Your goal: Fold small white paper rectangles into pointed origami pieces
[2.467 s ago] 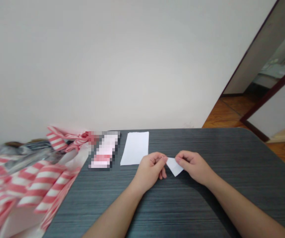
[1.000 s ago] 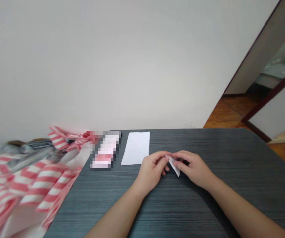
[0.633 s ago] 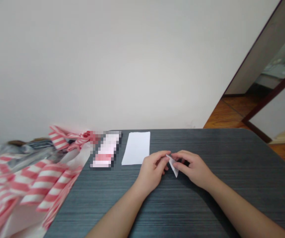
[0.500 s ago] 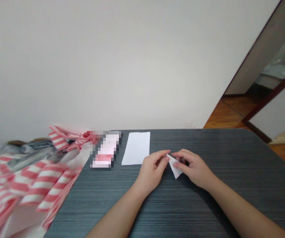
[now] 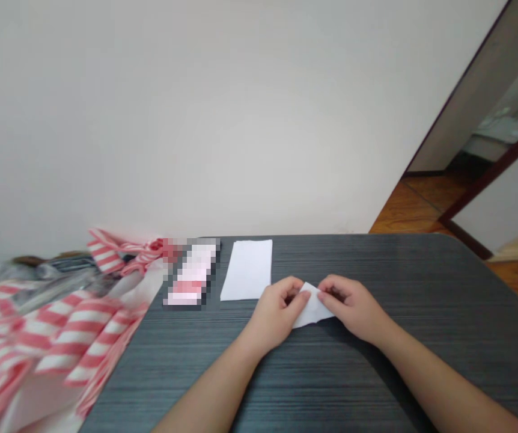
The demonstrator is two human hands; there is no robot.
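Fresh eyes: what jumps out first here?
Likely the red-and-white striped cloth heaped at the left, beside the dark table. Next, the small white paper pinched by the left hand and right hand, over the table. Beyond the left hand, larger white paper lies near a pixelated patch.

We see open passage over the desk (image 5: 443, 276) to the right of the right hand (image 5: 353, 307) and, nearer us, between the forearms (image 5: 216, 382). The folded paper (image 5: 312, 311) bridges the gap between both hands. Just beyond the left hand (image 5: 277, 314), we meet white sheets (image 5: 247, 270), then a pixelated object (image 5: 193, 273); striped cloth (image 5: 76, 331) borders the left edge, the wall (image 5: 241, 120) the far edge.
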